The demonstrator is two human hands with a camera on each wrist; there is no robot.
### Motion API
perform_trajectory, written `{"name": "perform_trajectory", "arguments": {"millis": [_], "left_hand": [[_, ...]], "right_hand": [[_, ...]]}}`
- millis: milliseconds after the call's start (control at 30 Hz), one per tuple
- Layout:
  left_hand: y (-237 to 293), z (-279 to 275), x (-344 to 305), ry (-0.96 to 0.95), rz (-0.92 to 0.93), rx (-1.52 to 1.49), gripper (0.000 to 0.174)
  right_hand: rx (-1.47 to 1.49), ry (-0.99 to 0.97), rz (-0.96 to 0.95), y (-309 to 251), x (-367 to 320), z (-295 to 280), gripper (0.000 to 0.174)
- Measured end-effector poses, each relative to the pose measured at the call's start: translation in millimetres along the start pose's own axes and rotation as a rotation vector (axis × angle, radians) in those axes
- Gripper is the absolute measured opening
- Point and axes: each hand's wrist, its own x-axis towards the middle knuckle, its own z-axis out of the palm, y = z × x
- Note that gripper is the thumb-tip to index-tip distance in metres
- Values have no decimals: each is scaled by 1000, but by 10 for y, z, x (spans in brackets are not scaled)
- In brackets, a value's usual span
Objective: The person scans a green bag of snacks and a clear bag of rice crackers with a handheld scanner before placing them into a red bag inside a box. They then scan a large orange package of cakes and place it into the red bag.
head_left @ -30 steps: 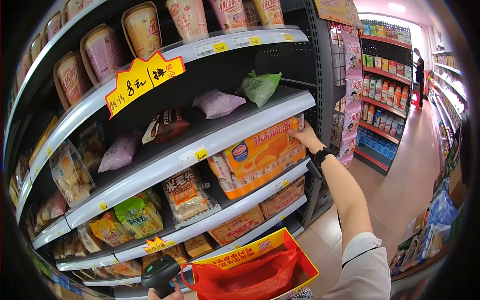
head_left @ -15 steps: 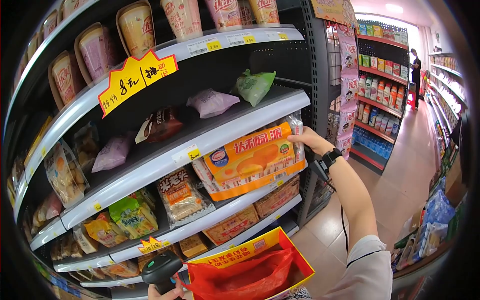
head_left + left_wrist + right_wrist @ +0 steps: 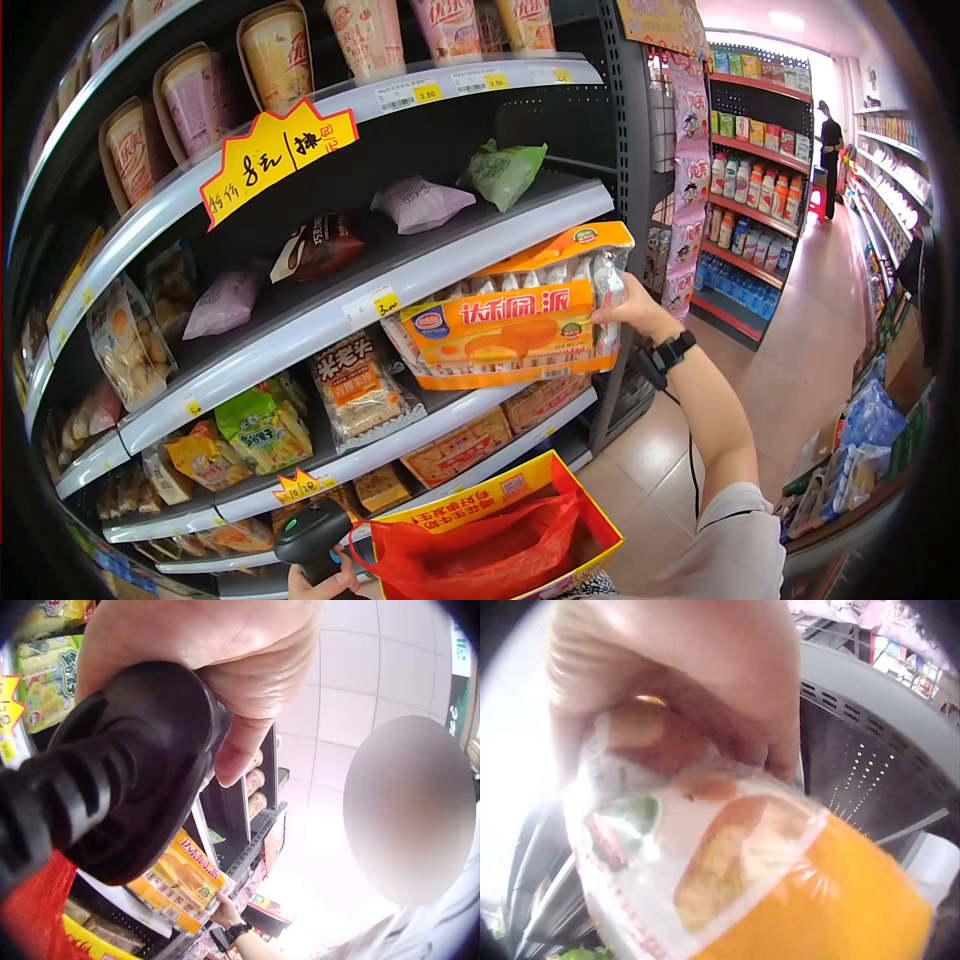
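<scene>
My right hand (image 3: pixel 642 308) grips the right end of a large orange pack of snack pies (image 3: pixel 515 335) on the shelf. The pack tilts forward, so its top with rows of small wrapped pieces shows. Close up in the right wrist view, thumb and fingers (image 3: pixel 776 761) pinch the pack's clear, crinkled end wrap (image 3: pixel 630 817). At the bottom of the head view, my left hand (image 3: pixel 335 582) holds a black barcode scanner (image 3: pixel 312 540) by its handle. The left wrist view shows the palm and fingers wrapped around that handle, its ribbed cable (image 3: pixel 75 795) hanging toward the camera.
A yellow and red box (image 3: pixel 600 520) lined with a red plastic bag (image 3: pixel 480 545) stands in front of me. Beside the pack sits a bag of rice snacks (image 3: pixel 360 390). Above runs a shelf edge (image 3: pixel 480 255). To the right, the aisle floor (image 3: pixel 790 350) leads toward a standing person (image 3: pixel 829 160).
My right hand has pulled the orange pack's right end outward and tipped its top toward me, exposing the upper side. The left hand with the scanner stays nearly in place.
</scene>
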Motion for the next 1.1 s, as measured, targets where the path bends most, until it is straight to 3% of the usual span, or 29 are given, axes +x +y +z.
{"name": "perform_trajectory", "arguments": {"millis": [300,633,833,900,967,1033,1100], "left_hand": [[-8,-31,26,-39,67,-33,22],[0,-69,43,-115,119,-76,22],[128,52,60,-80,104,32,23],[181,143,74,-68,41,-77,20],[187,207,143,-97,97,17,20],[135,231,232,-197,106,-126,41],[157,385,235,-216,144,-6,36]], "right_hand": [[59,323,-215,-103,-471,484,70],[99,587,-171,-264,-1065,566,66],[240,779,-148,-352,-1562,585,57],[244,814,-138,-347,-1730,591,52],[352,880,-124,-394,-1850,618,46],[343,892,-109,-372,-1968,623,45],[373,869,-134,-303,-2079,602,47]]}}
